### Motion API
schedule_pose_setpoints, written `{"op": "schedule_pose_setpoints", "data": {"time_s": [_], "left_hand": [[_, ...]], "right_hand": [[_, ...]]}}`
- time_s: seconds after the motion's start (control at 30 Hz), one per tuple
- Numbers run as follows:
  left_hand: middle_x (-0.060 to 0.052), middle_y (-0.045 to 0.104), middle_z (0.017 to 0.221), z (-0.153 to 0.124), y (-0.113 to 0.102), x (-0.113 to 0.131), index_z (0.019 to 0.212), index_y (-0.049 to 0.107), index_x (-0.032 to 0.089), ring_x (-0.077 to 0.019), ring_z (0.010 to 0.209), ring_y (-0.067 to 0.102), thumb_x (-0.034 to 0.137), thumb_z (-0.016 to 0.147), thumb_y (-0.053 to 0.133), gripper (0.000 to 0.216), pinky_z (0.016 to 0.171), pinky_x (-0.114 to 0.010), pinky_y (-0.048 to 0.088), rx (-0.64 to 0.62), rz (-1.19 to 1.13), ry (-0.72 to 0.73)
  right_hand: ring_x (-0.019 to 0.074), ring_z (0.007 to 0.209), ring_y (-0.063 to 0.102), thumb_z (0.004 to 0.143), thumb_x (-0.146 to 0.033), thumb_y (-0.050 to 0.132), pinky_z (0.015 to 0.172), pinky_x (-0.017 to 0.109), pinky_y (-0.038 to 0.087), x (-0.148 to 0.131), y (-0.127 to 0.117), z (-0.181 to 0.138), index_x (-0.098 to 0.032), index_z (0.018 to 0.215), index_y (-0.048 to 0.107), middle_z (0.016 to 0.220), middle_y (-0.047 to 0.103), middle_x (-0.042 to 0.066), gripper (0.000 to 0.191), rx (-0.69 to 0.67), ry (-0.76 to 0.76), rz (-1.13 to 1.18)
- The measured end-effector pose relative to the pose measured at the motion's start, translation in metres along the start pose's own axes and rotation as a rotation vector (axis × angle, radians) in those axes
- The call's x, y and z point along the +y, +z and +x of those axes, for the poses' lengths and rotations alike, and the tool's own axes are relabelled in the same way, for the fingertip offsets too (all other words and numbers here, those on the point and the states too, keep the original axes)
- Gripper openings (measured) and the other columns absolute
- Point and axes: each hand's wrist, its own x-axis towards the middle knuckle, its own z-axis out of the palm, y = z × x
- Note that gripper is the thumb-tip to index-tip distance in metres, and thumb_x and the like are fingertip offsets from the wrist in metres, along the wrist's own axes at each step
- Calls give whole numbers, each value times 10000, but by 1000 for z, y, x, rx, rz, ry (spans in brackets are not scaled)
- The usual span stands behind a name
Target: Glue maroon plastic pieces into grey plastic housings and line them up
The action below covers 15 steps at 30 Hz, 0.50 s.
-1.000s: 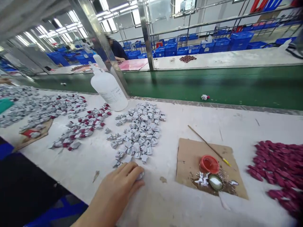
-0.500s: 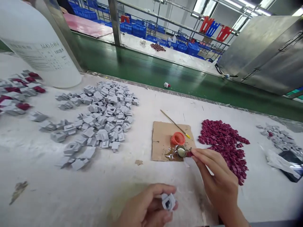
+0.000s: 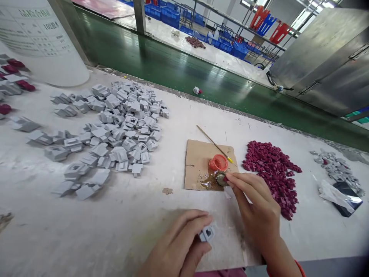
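Observation:
My left hand (image 3: 184, 238) pinches a small grey plastic piece (image 3: 207, 233) with a square hole facing up, above the table's near edge. Between the thumb and fingertips of my right hand (image 3: 256, 200) is a small dark-red piece (image 3: 226, 178), mostly hidden. It touches the rim of a bottle cap (image 3: 220, 177) that sits on a cardboard square (image 3: 193, 154). Wet brownish liquid (image 3: 208, 182) is spilled beside the cap. Behind the cap stands a red plastic cap (image 3: 218, 163), and a thin stick with a yellow tip (image 3: 215, 144) lies across the cardboard.
Grey pieces (image 3: 123, 123) are heaped left of the cardboard, dark-red pieces (image 3: 271, 169) right of it. A large white jug (image 3: 43, 46) stands at the far left. Beyond runs a green conveyor belt (image 3: 167, 69). At far right are grey pieces (image 3: 336, 165) and a black tray (image 3: 347, 198).
My right hand has brought the dark-red piece closer in against the bottle cap. My left hand has turned slightly, its fingers now covering more of the grey piece. The view has shifted a little.

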Motion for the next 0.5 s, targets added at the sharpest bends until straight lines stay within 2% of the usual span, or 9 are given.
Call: {"op": "schedule_pose_setpoints", "data": {"time_s": [0.1,0.23,0.37,0.5], "left_hand": [[-35,676,1049,3,-2,-5,1134,557,234,-116,785,695,348,982,492,201,749,-189,574,44,190,87],[-23,689,881,4,-3,-7,1010,588,202,-185,780,654,279,884,667,167,706,-295,545,94,327,160],[-15,687,880,2,-2,-5,986,587,200,-181,782,641,204,870,677,147,700,-296,530,99,308,105],[-11,684,872,2,-1,-6,988,583,196,-174,779,641,213,863,691,166,709,-291,523,114,317,112]], "right_hand": [[166,948,613,853,40,607,873,327,488,-13,-9,-6,-155,1067,652,1013,671,66,293,45,58,68],[146,927,610,873,-6,580,785,268,527,-41,-14,-27,-179,1077,645,977,651,35,275,27,233,339],[139,936,610,877,-23,571,765,236,552,-60,-8,-47,-199,1074,639,964,648,25,272,-12,335,481],[135,929,623,877,-33,581,770,212,561,-61,-2,-49,-184,1078,645,959,661,35,259,-69,325,512]]}}
